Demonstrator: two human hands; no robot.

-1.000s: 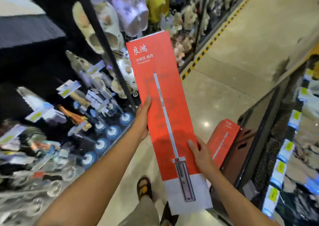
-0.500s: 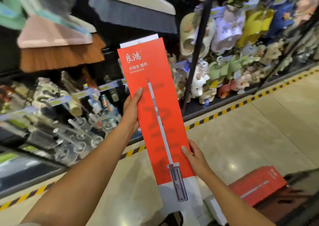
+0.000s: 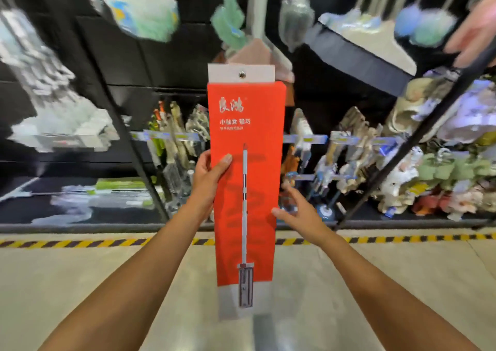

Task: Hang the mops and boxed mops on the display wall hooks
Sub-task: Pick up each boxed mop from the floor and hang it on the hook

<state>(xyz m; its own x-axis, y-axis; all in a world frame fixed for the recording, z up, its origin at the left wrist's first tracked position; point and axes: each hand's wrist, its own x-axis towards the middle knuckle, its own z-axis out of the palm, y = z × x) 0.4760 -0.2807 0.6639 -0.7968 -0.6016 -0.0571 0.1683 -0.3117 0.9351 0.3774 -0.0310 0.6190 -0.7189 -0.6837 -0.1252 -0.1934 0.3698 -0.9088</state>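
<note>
Facing the black display wall (image 3: 171, 63) squarely now, after swinging round from the aisle, the tall red cardboard mop box (image 3: 245, 179) stands upright, its white tab's metal eyelet (image 3: 242, 74) raised toward the hooks, so hanging looks imminent. Its white lettering reads "小仙女 轻巧". The left hand (image 3: 208, 179) grips its edge; the right hand (image 3: 295, 211), fingers spread, barely touches it.

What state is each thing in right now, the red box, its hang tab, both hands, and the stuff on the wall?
Boxed mop: upright, held up facing the display wall, not yet on a hook.
White hang tab: at the box's top, metal eyelet free, no hook through it.
Left hand: gripping the box's left edge, thumb on the front.
Right hand: fingers spread, thumb touching the box's right edge.
Brooms and dusters: hanging on the wall, blurred.
</note>
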